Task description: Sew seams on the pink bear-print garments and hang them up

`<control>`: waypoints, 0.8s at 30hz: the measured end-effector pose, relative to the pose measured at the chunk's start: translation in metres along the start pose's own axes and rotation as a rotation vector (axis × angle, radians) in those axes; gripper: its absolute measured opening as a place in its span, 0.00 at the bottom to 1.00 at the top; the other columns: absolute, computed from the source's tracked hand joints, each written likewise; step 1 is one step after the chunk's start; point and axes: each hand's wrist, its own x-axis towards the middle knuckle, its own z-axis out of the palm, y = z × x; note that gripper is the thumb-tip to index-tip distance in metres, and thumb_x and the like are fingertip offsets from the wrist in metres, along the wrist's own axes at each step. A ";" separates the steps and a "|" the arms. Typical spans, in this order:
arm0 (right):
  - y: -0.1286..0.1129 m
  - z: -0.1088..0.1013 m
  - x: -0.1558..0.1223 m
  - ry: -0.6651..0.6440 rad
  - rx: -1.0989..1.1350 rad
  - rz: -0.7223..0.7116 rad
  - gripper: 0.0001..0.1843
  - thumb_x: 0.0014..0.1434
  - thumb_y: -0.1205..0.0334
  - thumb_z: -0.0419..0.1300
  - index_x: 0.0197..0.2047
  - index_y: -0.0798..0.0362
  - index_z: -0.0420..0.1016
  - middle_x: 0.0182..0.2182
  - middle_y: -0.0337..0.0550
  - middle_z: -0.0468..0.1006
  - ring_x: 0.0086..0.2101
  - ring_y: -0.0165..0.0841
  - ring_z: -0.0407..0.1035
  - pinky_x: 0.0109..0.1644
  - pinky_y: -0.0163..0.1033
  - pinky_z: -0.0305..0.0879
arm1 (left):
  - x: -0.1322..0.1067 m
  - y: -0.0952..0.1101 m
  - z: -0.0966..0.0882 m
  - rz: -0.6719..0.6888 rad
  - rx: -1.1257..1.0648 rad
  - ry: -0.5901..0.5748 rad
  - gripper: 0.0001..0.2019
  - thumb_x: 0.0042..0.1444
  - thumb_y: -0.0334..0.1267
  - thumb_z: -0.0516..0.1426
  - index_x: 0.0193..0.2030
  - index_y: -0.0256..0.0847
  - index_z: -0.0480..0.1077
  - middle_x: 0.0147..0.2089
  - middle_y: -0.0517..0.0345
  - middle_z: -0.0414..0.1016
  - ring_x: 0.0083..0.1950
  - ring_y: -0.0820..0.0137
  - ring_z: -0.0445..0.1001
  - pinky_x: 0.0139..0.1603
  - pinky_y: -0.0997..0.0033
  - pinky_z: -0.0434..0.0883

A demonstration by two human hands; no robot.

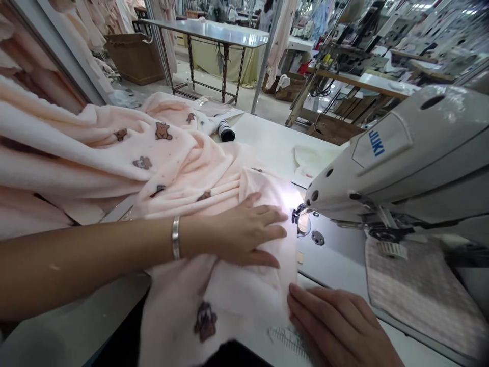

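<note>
My left hand (pixel 240 232) lies flat with its fingers stretched out on a pink fleece fabric with brown bear prints (pixel 179 163), just left of the presser foot (pixel 298 214) of a grey Juki sewing machine (pixel 401 163). A silver bracelet (pixel 175 237) sits on that wrist. My right hand (pixel 336 321) rests at the near edge of the fabric, fingers held together and pressing its hem against the white table (pixel 340 265). Whether anything is under those fingers is hidden.
More pink fabric is heaped at the left (pixel 46 153). A black-tipped spool (pixel 225 132) lies beyond the fabric. A patterned pad (pixel 420 290) lies under the machine arm. Farther off stand a metal table (pixel 214 33), a cardboard box (pixel 133 56) and benches with machines (pixel 362 76).
</note>
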 end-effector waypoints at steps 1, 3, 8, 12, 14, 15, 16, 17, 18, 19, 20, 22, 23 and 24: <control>0.004 0.002 0.007 0.013 0.016 0.037 0.13 0.64 0.68 0.51 0.43 0.53 0.76 0.43 0.42 0.79 0.40 0.33 0.69 0.43 0.41 0.59 | 0.006 -0.012 -0.003 0.038 0.005 -0.007 0.22 0.61 0.52 0.51 0.54 0.38 0.65 0.62 0.42 0.62 0.64 0.56 0.60 0.65 0.44 0.50; 0.012 0.006 0.018 0.048 0.042 0.075 0.12 0.62 0.69 0.52 0.43 0.54 0.76 0.42 0.42 0.79 0.39 0.33 0.68 0.43 0.41 0.59 | 0.019 -0.033 -0.007 0.101 0.025 -0.023 0.21 0.61 0.52 0.51 0.53 0.40 0.66 0.62 0.44 0.63 0.62 0.58 0.62 0.65 0.47 0.51; 0.038 0.015 0.040 0.084 0.042 0.126 0.10 0.62 0.69 0.52 0.40 0.54 0.75 0.37 0.43 0.77 0.36 0.31 0.66 0.39 0.39 0.58 | 0.046 -0.072 -0.008 0.171 0.075 -0.064 0.24 0.61 0.54 0.48 0.56 0.40 0.64 0.65 0.47 0.60 0.63 0.60 0.60 0.64 0.55 0.52; 0.056 0.025 0.048 0.154 -0.014 0.156 0.08 0.60 0.70 0.55 0.40 0.56 0.75 0.31 0.43 0.73 0.33 0.31 0.64 0.42 0.39 0.60 | 0.065 -0.095 -0.010 0.132 0.110 -0.099 0.27 0.61 0.56 0.47 0.60 0.41 0.61 0.66 0.50 0.58 0.66 0.61 0.56 0.66 0.55 0.47; 0.062 0.031 0.050 0.181 -0.023 0.158 0.09 0.60 0.71 0.55 0.42 0.56 0.74 0.29 0.41 0.71 0.32 0.30 0.65 0.42 0.38 0.62 | 0.075 -0.105 -0.013 0.109 0.138 -0.112 0.26 0.61 0.55 0.47 0.59 0.40 0.63 0.66 0.50 0.58 0.65 0.60 0.57 0.65 0.55 0.48; 0.064 0.033 0.051 0.182 -0.027 0.163 0.10 0.60 0.71 0.55 0.43 0.56 0.74 0.29 0.41 0.71 0.32 0.30 0.65 0.41 0.37 0.63 | 0.080 -0.110 -0.014 0.102 0.152 -0.121 0.26 0.62 0.54 0.47 0.58 0.39 0.63 0.67 0.50 0.57 0.65 0.60 0.57 0.65 0.55 0.49; 0.065 0.033 0.052 0.180 -0.030 0.170 0.10 0.60 0.71 0.55 0.44 0.56 0.74 0.29 0.41 0.71 0.32 0.29 0.66 0.40 0.36 0.63 | 0.083 -0.113 -0.014 0.097 0.161 -0.132 0.25 0.62 0.54 0.48 0.58 0.39 0.63 0.67 0.50 0.56 0.65 0.60 0.57 0.65 0.55 0.49; 0.065 0.033 0.053 0.175 -0.033 0.179 0.10 0.61 0.70 0.54 0.45 0.56 0.73 0.29 0.41 0.72 0.33 0.29 0.67 0.39 0.35 0.64 | 0.084 -0.114 -0.013 0.089 0.162 -0.139 0.25 0.62 0.54 0.47 0.59 0.39 0.63 0.67 0.50 0.56 0.65 0.60 0.56 0.65 0.55 0.49; 0.064 0.031 0.053 0.170 -0.037 0.184 0.10 0.61 0.69 0.54 0.45 0.56 0.73 0.30 0.42 0.72 0.33 0.29 0.67 0.38 0.34 0.64 | 0.082 -0.111 -0.012 0.067 0.148 -0.142 0.25 0.62 0.53 0.47 0.60 0.40 0.62 0.68 0.50 0.55 0.66 0.60 0.55 0.66 0.54 0.47; 0.061 0.027 0.052 0.158 -0.029 0.189 0.10 0.62 0.68 0.54 0.44 0.55 0.74 0.30 0.42 0.72 0.33 0.29 0.67 0.38 0.34 0.65 | 0.077 -0.104 -0.010 0.020 0.119 -0.134 0.26 0.62 0.54 0.46 0.61 0.39 0.60 0.68 0.50 0.53 0.68 0.60 0.52 0.67 0.53 0.45; 0.056 0.022 0.050 0.137 -0.004 0.195 0.09 0.62 0.67 0.54 0.43 0.54 0.74 0.31 0.42 0.72 0.34 0.29 0.68 0.38 0.33 0.65 | 0.069 -0.092 -0.008 -0.054 0.077 -0.120 0.28 0.63 0.55 0.45 0.62 0.39 0.58 0.69 0.49 0.51 0.69 0.60 0.49 0.68 0.50 0.43; 0.043 0.010 0.041 0.101 0.091 0.217 0.08 0.63 0.65 0.52 0.41 0.52 0.73 0.32 0.42 0.71 0.36 0.29 0.68 0.39 0.33 0.67 | 0.044 -0.055 -0.008 -0.251 -0.047 -0.086 0.32 0.63 0.57 0.41 0.66 0.37 0.53 0.71 0.46 0.45 0.72 0.57 0.39 0.68 0.44 0.37; 0.035 0.005 0.034 0.091 0.141 0.244 0.07 0.63 0.64 0.52 0.39 0.51 0.72 0.33 0.43 0.71 0.37 0.29 0.68 0.39 0.32 0.67 | 0.029 -0.031 -0.009 -0.356 -0.123 -0.086 0.33 0.63 0.58 0.40 0.67 0.37 0.50 0.72 0.45 0.41 0.72 0.55 0.34 0.68 0.40 0.35; 0.026 0.001 0.025 0.094 0.176 0.280 0.06 0.64 0.62 0.52 0.38 0.51 0.70 0.34 0.43 0.70 0.37 0.29 0.69 0.38 0.31 0.68 | 0.014 -0.007 -0.013 -0.428 -0.209 -0.107 0.34 0.63 0.58 0.40 0.68 0.36 0.47 0.72 0.44 0.38 0.72 0.53 0.30 0.67 0.38 0.35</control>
